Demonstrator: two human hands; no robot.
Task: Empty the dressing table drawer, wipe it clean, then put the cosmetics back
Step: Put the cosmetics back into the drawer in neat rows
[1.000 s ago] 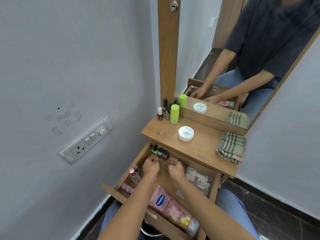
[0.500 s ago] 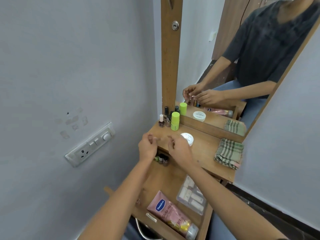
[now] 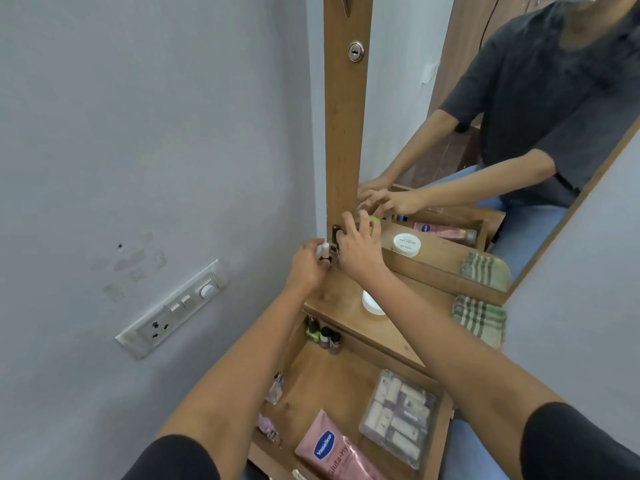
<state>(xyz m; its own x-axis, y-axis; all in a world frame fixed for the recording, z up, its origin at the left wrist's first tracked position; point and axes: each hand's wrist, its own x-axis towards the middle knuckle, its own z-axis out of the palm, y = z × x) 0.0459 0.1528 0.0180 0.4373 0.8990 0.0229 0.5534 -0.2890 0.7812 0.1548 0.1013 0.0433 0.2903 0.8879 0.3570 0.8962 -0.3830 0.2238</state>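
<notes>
- At the back left corner of the dressing table top (image 3: pixel 334 294), by the mirror post (image 3: pixel 343 133), both hands work among the small bottles. One second ago both were down in the drawer (image 3: pixel 322 386), pinching at its back row; half a second ago they were lifted over the front edge of the top.
- Left hand (image 3: pixel 306 268): fingers curled, touching or just beside a white-capped nail polish bottle (image 3: pixel 325 251). Cannot tell whether it grips that bottle or something hidden behind the knuckles.
- Right hand (image 3: pixel 358 249): fingers spread and loosely bent, thumb just beside a dark bottle (image 3: pixel 335 235), fingertips over a green container (image 3: pixel 374 220). No firm grip visible; it reads as letting go.
- Judgement: small items are being carried from drawer to top, so this is the emptying step, early in the task. Wiping is not yet started; the checked cloth (image 3: pixel 479 320) lies untouched at the right end, with the white jar (image 3: pixel 372 304) partly under the right forearm.
- Drawer, open, holds:
  - three small bottles (image 3: pixel 325 336) upright at the back left;
  - a small clear bottle (image 3: pixel 275 393) and a pink one (image 3: pixel 266 422) along the left wall;
  - a pink Vaseline tube (image 3: pixel 341 452) lying near the front;
  - a clear plastic case (image 3: pixel 401 417) of pale sticks at the right.
</notes>
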